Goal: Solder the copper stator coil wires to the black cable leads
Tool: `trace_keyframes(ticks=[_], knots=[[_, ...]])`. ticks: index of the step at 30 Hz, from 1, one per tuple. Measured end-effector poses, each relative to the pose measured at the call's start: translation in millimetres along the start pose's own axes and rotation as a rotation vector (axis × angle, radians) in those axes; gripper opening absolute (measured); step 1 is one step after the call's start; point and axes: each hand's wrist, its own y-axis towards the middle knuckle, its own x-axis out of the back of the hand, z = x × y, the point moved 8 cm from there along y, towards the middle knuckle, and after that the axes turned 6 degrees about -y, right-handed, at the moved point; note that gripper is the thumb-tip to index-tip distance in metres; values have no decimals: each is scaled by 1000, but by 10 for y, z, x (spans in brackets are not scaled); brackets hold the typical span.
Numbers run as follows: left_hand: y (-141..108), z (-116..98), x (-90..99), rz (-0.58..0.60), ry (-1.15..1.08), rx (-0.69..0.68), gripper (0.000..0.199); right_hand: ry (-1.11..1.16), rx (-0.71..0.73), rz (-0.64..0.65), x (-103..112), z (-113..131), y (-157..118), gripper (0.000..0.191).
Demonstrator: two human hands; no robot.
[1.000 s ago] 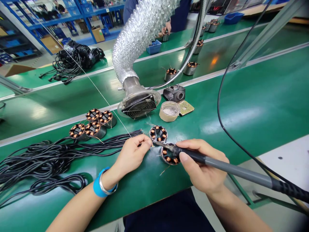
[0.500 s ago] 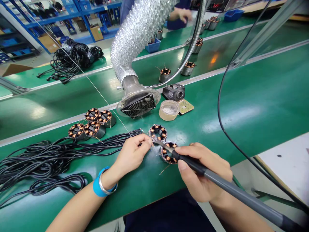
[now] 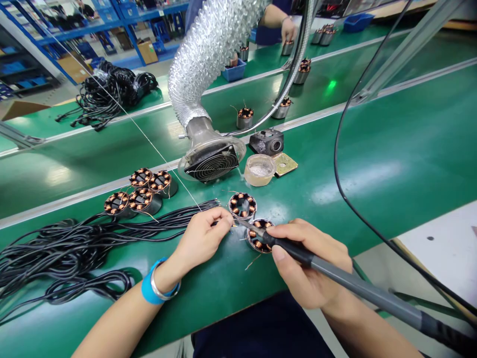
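My left hand [image 3: 206, 233] is closed in a pinch beside two copper-wound motor stators. A thin strand of solder wire [image 3: 149, 140] runs down from the upper left into its fingers. A small yellow wire end shows just below the fingertips; what else they pinch is hidden. My right hand [image 3: 315, 263] grips a soldering iron [image 3: 335, 278] like a pen. The iron's tip meets the left fingertips, passing above the nearer stator [image 3: 259, 236]. The farther stator [image 3: 242, 206] sits just behind the tip. Black cables [image 3: 156, 223] lie left of my left hand, their stripped ends near it.
A fume extractor [image 3: 212, 161] on a foil duct hangs over the bench. Behind the stators stand a round tub [image 3: 260, 170], a sponge plate [image 3: 285, 164] and a black iron holder [image 3: 267, 141]. More stators [image 3: 145, 200] cluster left. Across the conveyor a co-worker's hand [image 3: 288, 31] touches a stator.
The iron's tip has come down slightly to my left fingertips. On the conveyor, stators have shifted left. The co-worker's hand has lowered onto a stator, and a reflected light turned from orange to green.
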Motion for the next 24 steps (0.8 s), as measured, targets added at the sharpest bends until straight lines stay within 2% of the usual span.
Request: trace_keyframes(ticks=[6,15,24], knots=[[4,11,2,21,9,27,19,-11,-8,7,-16,-7,-2,18],[6,26,-12,43,-12,24,18,21,-3,-57,45,3,9,20],[7,-2,-9,34,-12,26,17,15,-24,-12,-7,-21,-11,18]])
